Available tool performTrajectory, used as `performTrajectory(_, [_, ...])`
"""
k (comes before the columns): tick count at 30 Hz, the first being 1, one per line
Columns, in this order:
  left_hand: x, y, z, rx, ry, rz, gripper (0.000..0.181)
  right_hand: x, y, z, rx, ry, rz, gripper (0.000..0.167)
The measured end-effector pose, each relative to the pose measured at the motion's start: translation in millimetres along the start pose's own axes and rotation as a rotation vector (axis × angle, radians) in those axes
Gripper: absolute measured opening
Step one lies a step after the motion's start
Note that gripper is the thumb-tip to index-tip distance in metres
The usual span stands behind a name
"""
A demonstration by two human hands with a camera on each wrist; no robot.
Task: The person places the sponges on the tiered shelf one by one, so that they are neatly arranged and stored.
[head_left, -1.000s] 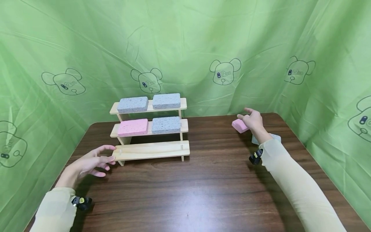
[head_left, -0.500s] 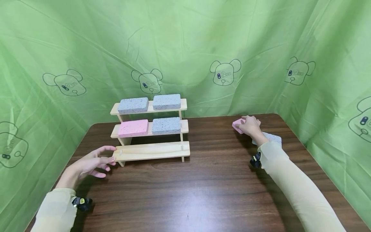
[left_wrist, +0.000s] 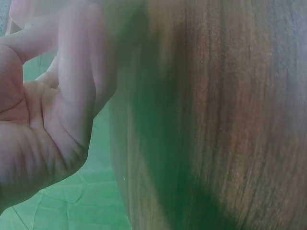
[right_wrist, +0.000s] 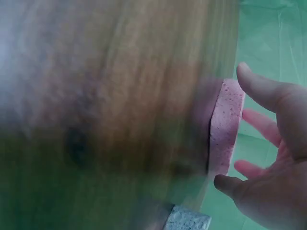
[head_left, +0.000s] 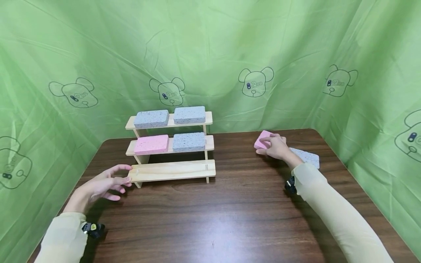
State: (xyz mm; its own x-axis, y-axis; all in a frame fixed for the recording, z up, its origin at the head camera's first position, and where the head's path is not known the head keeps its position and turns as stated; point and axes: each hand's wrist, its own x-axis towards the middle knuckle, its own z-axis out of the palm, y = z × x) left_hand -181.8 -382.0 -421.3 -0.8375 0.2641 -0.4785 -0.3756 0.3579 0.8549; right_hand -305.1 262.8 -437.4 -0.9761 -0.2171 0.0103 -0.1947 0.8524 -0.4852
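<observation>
On the table's left side stands a three-tier wooden display stand (head_left: 171, 170). My left hand (head_left: 100, 182) pinches the left end of its lowest board between thumb and index finger, the other fingers hanging free. Two blue sponges lie on the top tier; a pink sponge (head_left: 151, 144) and a blue sponge (head_left: 189, 141) share the middle one. At the back right, my right hand (head_left: 276, 147) grips another pink sponge (right_wrist: 225, 127), thumb and fingertips at its edges. Beside that wrist a further blue sponge (head_left: 306, 157) lies flat, partly covered by the forearm.
A dark wood-grain table (head_left: 210, 212) carries everything. Green cloth (head_left: 217, 54) with bear-head drawings hangs behind and at both sides, close to the table's back edge. The lowest board of the stand bears no sponge.
My right hand has come down onto the loose pink sponge, and the sponge has shifted left and turned. More of the blue sponge beside the wrist shows. The left hand stays put.
</observation>
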Motion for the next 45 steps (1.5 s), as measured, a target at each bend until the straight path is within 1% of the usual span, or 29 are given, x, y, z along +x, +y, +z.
performTrajectory(2, [0.0, 0.2, 0.5, 0.000, 0.000, 0.002, 0.051, -2.1, -1.0, 2.3, 0.015, 0.007, 0.022, 0.063])
performTrajectory(5, [0.1, 0.7, 1.2, -0.003, 0.003, 0.000, 0.051, -3.7, -1.8, 6.6, 0.032, 0.025, 0.010, 0.063])
performTrajectory(10, [-0.4, 0.4, 1.1, -0.004, 0.001, 0.002, 0.051, -2.7, -3.6, 14.0, 0.065, 0.059, -0.101, 0.054])
performTrajectory(13, [-0.8, 0.2, 0.7, 0.002, -0.001, 0.004, 0.051, -1.6, -3.4, 17.3, 0.077, 0.045, -0.174, 0.047])
performTrajectory(17, [-0.9, 1.1, 0.1, 0.003, 0.006, 0.004, 0.050, -0.2, -3.2, 19.2, 0.090, 0.032, -0.238, 0.041])
performTrajectory(25, [-0.5, 1.9, 0.9, -0.005, 0.009, -0.004, 0.051, -4.0, -3.3, 16.8, 0.119, 0.033, -0.237, 0.036])
performTrajectory(28, [-0.2, 1.0, 1.4, -0.010, 0.009, -0.010, 0.053, -6.9, -1.4, 15.4, 0.127, 0.060, -0.244, 0.043])
performTrajectory(31, [0.2, 0.2, 1.3, -0.009, 0.009, -0.010, 0.054, -9.4, 0.0, 13.5, 0.156, 0.069, -0.230, 0.059])
performTrajectory(34, [0.5, 0.0, 1.0, -0.008, 0.012, -0.008, 0.054, -10.5, 1.7, 11.7, 0.188, 0.042, -0.188, 0.079])
performTrajectory(36, [0.6, 0.2, 0.7, -0.006, 0.013, -0.007, 0.055, -10.0, 3.2, 10.7, 0.209, 0.018, -0.155, 0.089])
performTrajectory(39, [0.8, 0.6, 0.5, -0.005, 0.011, -0.009, 0.054, -8.2, 5.1, 9.9, 0.194, -0.003, -0.133, 0.093])
performTrajectory(45, [1.1, 0.1, 1.6, -0.012, 0.009, -0.014, 0.052, -4.5, 8.7, 9.9, 0.134, -0.017, -0.123, 0.090])
